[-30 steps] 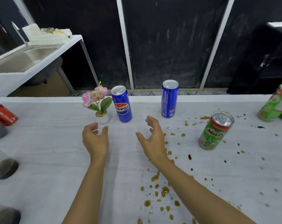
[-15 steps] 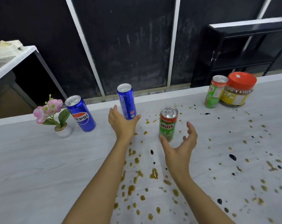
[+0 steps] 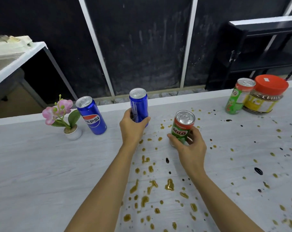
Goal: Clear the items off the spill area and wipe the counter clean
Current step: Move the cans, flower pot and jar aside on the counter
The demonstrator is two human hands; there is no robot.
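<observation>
Altogether four cans stand here (two blue (image 3: 91,115), two green (image 3: 237,97)); hands clasp one of each.

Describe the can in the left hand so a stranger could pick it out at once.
Start at the pink flower pot near the counter's far edge; a tilted Pepsi can stands beside it. The next blue can rightward is the one, gripped by the left hand. Unlike the Pepsi can, it shows no round logo.

Both my hands on cans at the spill.
My left hand (image 3: 133,128) wraps the blue can (image 3: 138,106); my right hand (image 3: 191,146) grips the Milo can (image 3: 182,126). Brown drops (image 3: 169,185) spatter the counter (image 3: 41,164).
</observation>
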